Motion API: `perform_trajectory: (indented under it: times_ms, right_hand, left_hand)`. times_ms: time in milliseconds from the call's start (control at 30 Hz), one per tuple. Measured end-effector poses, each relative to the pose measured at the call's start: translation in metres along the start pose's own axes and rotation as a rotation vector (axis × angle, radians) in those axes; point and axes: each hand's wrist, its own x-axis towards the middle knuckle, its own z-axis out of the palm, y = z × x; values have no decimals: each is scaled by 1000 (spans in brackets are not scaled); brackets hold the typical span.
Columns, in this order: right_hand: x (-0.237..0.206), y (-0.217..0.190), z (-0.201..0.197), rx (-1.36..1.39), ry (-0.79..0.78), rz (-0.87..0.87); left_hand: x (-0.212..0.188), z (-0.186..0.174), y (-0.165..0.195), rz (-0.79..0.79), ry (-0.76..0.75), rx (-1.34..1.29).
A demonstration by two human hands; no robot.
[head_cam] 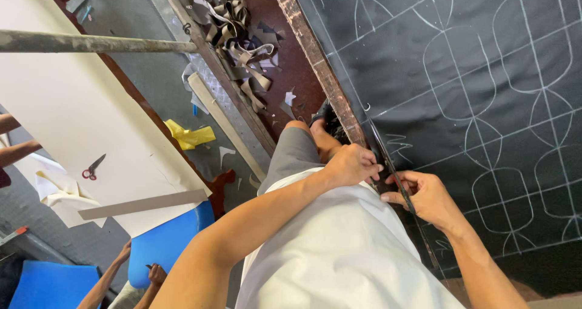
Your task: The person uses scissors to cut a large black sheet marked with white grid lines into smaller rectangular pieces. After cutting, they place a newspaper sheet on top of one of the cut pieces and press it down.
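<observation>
A large black fabric sheet (461,72) marked with white chalk grid lines and rounded shapes covers the table on the right. My left hand (351,163) reaches across my white shirt and curls its fingers over the fabric's near edge, by the wooden table rim (315,60). My right hand (427,195) is just beside it, thumb and fingers pinched on the same edge, where a thin dark strip (394,175) runs along the border. The two hands are nearly touching. What lies under the fingers is hidden.
Grey and brown scraps (236,36) are piled on the floor by the table. A white board (73,115) carries red-handled scissors (92,168). A yellow scrap (189,136), a blue chair (163,242), a grey pole (91,42) and other people's hands (136,266) are at the left.
</observation>
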Motion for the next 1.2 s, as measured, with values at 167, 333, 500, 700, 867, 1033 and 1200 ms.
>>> perform_trajectory:
  times_ms: [167, 333, 500, 700, 867, 1033, 1200]
  right_hand:
    - [5, -13, 1, -67, 15, 14]
    - [8, -21, 2, -44, 6, -20]
    - [8, -24, 2, -22, 18, -25]
    - [20, -36, 0, -36, 17, -49]
    - [23, -49, 1, 33, -5, -43]
    - [28, -59, 4, 117, -31, -16]
    - [43, -71, 5, 76, -12, -96]
  left_hand:
    - [-7, -3, 4, 13, 24, 41]
    - [-5, -4, 3, 40, 32, 65]
    - [-2, -3, 1, 17, 27, 80]
    - [-5, -6, 2, 52, 21, 107]
    - [-8, -9, 7, 61, 34, 236]
    - [-8, -12, 7, 261, 108, 403]
    - [-8, -9, 7, 83, 65, 297]
